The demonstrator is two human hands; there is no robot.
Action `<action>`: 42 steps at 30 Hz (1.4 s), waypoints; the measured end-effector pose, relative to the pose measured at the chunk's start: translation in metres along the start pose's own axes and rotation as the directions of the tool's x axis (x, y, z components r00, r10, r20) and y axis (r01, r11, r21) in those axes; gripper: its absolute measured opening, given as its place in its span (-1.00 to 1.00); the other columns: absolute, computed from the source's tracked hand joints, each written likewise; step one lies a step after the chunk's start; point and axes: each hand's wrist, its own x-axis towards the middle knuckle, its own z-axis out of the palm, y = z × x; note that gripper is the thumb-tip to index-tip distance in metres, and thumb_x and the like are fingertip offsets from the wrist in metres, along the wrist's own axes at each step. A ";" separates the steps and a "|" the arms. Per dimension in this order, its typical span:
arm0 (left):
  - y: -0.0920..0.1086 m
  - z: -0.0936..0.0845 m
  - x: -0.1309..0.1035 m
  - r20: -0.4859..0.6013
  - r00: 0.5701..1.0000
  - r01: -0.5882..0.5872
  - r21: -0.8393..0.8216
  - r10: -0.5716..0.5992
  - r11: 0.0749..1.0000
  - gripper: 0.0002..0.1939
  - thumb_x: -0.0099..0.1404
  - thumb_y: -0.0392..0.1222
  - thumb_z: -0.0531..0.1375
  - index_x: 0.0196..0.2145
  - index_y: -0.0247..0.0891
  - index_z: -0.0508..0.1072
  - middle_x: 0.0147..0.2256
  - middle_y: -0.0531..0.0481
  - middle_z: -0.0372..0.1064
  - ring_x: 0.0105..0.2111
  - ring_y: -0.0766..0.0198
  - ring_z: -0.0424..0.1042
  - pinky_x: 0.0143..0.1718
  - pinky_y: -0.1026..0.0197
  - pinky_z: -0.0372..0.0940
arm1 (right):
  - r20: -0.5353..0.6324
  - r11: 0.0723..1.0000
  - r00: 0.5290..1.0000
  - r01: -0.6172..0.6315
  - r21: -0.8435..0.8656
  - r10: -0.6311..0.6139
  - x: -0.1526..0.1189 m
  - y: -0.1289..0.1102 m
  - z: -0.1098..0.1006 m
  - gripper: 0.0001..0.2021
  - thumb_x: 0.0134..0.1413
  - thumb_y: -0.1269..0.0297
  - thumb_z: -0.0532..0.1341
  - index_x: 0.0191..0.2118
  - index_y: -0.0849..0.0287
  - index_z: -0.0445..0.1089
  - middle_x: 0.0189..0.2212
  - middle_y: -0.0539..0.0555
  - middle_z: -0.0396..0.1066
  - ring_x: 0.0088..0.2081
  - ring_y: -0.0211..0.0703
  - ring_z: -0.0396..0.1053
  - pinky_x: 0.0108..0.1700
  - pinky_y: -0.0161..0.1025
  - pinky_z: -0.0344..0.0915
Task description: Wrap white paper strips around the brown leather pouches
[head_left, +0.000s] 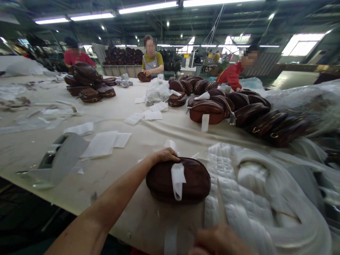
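A dark brown leather zip pouch stands on the table in front of me. A strip of white wrapping foam hangs folded over its near face. My left hand grips the pouch's top edge, thumb on the near side and fingers over the back. Low in the view, my right hand is smeared by motion, so its fingers cannot be made out. A pale translucent strip shows just left of it; whether the hand touches it is unclear.
Rolled bubble wrap and foam lie to the right. A grey tape dispenser and white sheets lie left. Brown pouches are lined up at back right, others piled at back left. Several co-workers stand around the table.
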 end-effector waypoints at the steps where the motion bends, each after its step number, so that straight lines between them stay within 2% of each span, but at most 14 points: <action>1: -0.001 0.000 0.000 -0.003 1.000 -0.013 0.007 0.013 1.000 -0.61 -0.11 0.05 0.33 -0.43 -0.35 0.53 -0.55 0.06 0.35 -0.52 0.33 0.26 -0.47 0.31 0.14 | -0.160 0.998 0.987 0.008 -0.068 -0.019 0.006 -0.006 -0.018 -0.62 0.13 0.00 0.09 -0.58 0.13 0.32 -0.67 -0.03 0.25 -0.59 -0.27 0.20 -0.52 -0.33 0.08; 3: -0.001 0.000 0.000 -0.011 0.999 -0.040 0.022 0.040 0.999 -0.63 -0.09 0.01 0.32 -0.40 -0.35 0.53 -0.52 0.05 0.37 -0.49 0.32 0.28 -0.44 0.32 0.15 | -0.462 0.990 0.883 0.024 -0.139 -0.086 0.031 -0.014 -0.052 -0.71 0.17 0.10 0.05 -0.45 0.13 0.35 -0.55 0.01 0.34 -0.49 -0.22 0.28 -0.39 -0.30 0.18; 4: 0.000 -0.001 0.000 -0.013 0.998 -0.053 0.028 0.054 0.998 -0.64 -0.08 -0.01 0.32 -0.38 -0.35 0.52 -0.50 0.05 0.38 -0.47 0.31 0.29 -0.43 0.32 0.15 | -0.539 0.990 0.837 0.027 -0.136 -0.097 0.051 -0.016 -0.066 -0.78 0.13 0.14 0.09 -0.35 0.14 0.38 -0.45 0.05 0.40 -0.39 -0.17 0.33 -0.29 -0.25 0.22; 5: 0.000 -0.001 -0.001 -0.014 0.998 -0.067 0.033 0.067 0.997 -0.64 -0.06 -0.02 0.31 -0.36 -0.35 0.52 -0.49 0.04 0.38 -0.46 0.30 0.30 -0.42 0.32 0.16 | -0.563 0.995 0.824 0.019 -0.097 -0.070 0.072 -0.016 -0.077 -0.82 0.05 0.19 0.14 -0.27 0.15 0.38 -0.34 0.08 0.42 -0.29 -0.12 0.35 -0.19 -0.20 0.23; 8: 0.002 -0.003 -0.006 -0.021 0.993 -0.117 0.040 0.118 0.992 -0.65 0.00 -0.07 0.27 -0.28 -0.34 0.52 -0.46 0.05 0.39 -0.42 0.31 0.30 -0.40 0.34 0.17 | -0.461 0.988 0.880 -0.054 0.143 0.115 0.137 -0.009 -0.099 -0.64 -0.14 0.34 0.21 -0.11 0.22 0.34 -0.15 0.19 0.40 -0.09 -0.03 0.33 -0.01 -0.10 0.21; 11: 0.002 -0.004 -0.016 -0.039 0.986 -0.163 0.040 0.165 0.986 -0.66 0.06 -0.11 0.24 -0.21 -0.33 0.51 -0.48 0.07 0.37 -0.44 0.33 0.30 -0.40 0.35 0.16 | -0.275 0.957 0.950 -0.069 0.284 0.150 0.176 -0.002 -0.108 -0.49 -0.28 0.41 0.21 -0.05 0.26 0.31 -0.22 0.15 0.43 -0.21 -0.10 0.40 -0.15 -0.17 0.30; 13: 0.003 -0.004 -0.024 -0.050 0.982 -0.181 0.032 0.183 0.983 -0.66 0.08 -0.11 0.23 -0.20 -0.33 0.51 -0.47 0.07 0.37 -0.44 0.34 0.30 -0.41 0.36 0.16 | -0.146 0.931 0.980 -0.074 0.359 0.135 0.186 0.001 -0.111 -0.51 -0.36 0.39 0.21 -0.12 0.27 0.36 -0.35 0.07 0.45 -0.35 -0.18 0.40 -0.27 -0.25 0.31; 17: 0.006 -0.002 -0.032 -0.061 0.980 -0.189 0.008 0.189 0.982 -0.70 0.09 -0.11 0.22 -0.24 -0.34 0.51 -0.47 0.08 0.36 -0.46 0.35 0.29 -0.43 0.36 0.16 | -0.038 0.888 0.992 -0.090 0.451 0.119 0.191 0.004 -0.114 -0.67 -0.48 0.32 0.28 -0.38 0.25 0.41 -0.53 -0.03 0.42 -0.50 -0.28 0.32 -0.37 -0.32 0.24; 20: 0.006 -0.001 -0.029 -0.071 0.984 -0.165 0.018 0.166 0.986 -0.74 0.06 -0.12 0.23 -0.33 -0.35 0.50 -0.51 0.08 0.33 -0.49 0.35 0.26 -0.46 0.35 0.13 | -0.075 0.874 0.989 -0.073 0.480 0.124 0.192 0.009 -0.114 -0.73 -0.50 0.30 0.34 -0.49 0.23 0.39 -0.58 -0.08 0.39 -0.52 -0.32 0.27 -0.38 -0.33 0.20; 27: 0.000 -0.001 -0.016 -0.085 0.991 -0.101 0.080 0.107 0.992 -0.71 0.01 -0.02 0.25 -0.47 -0.35 0.47 -0.57 0.09 0.27 -0.54 0.36 0.20 -0.52 0.31 0.05 | -0.193 0.874 0.972 -0.025 0.486 0.135 0.188 0.021 -0.111 -0.80 -0.46 0.29 0.34 -0.58 0.22 0.35 -0.64 -0.12 0.32 -0.54 -0.34 0.20 -0.36 -0.31 0.15; 33: -0.009 0.000 -0.007 -0.063 0.994 -0.088 0.087 0.094 0.992 -0.69 -0.01 0.00 0.25 -0.56 -0.35 0.40 -0.66 0.13 0.15 -0.61 0.39 0.11 -0.57 0.31 0.01 | -0.169 0.878 0.984 0.030 0.478 0.059 0.175 0.008 -0.107 -0.80 -0.39 0.27 0.35 -0.53 0.24 0.40 -0.56 -0.07 0.38 -0.46 -0.29 0.27 -0.28 -0.28 0.19; 36: -0.011 0.002 -0.002 -0.045 0.992 -0.113 0.071 0.116 0.991 -0.74 0.03 -0.08 0.23 -0.58 -0.38 0.39 -0.65 0.13 0.15 -0.59 0.40 0.12 -0.54 0.33 0.05 | -0.152 0.870 0.988 0.081 0.486 -0.007 0.165 -0.002 -0.099 -0.78 -0.31 0.25 0.35 -0.43 0.23 0.43 -0.48 -0.04 0.42 -0.41 -0.27 0.32 -0.26 -0.28 0.22; 39: -0.011 0.004 0.002 -0.060 0.983 -0.172 0.052 0.175 0.984 -0.85 0.06 -0.22 0.19 -0.52 -0.39 0.43 -0.54 0.12 0.26 -0.44 0.35 0.23 -0.40 0.34 0.15 | -0.206 0.883 0.978 0.130 0.452 -0.039 0.155 -0.008 -0.088 -0.78 -0.22 0.24 0.33 -0.36 0.21 0.46 -0.48 -0.05 0.43 -0.41 -0.29 0.33 -0.27 -0.31 0.24; 42: -0.012 0.003 0.006 -0.067 0.977 -0.203 0.036 0.205 0.979 -0.93 0.02 -0.31 0.21 -0.50 -0.38 0.46 -0.49 0.12 0.32 -0.36 0.31 0.27 -0.32 0.34 0.17 | -0.302 0.928 0.951 0.166 0.334 -0.061 0.144 -0.011 -0.077 -0.81 -0.15 0.19 0.31 -0.41 0.20 0.46 -0.49 -0.03 0.43 -0.42 -0.26 0.34 -0.30 -0.31 0.26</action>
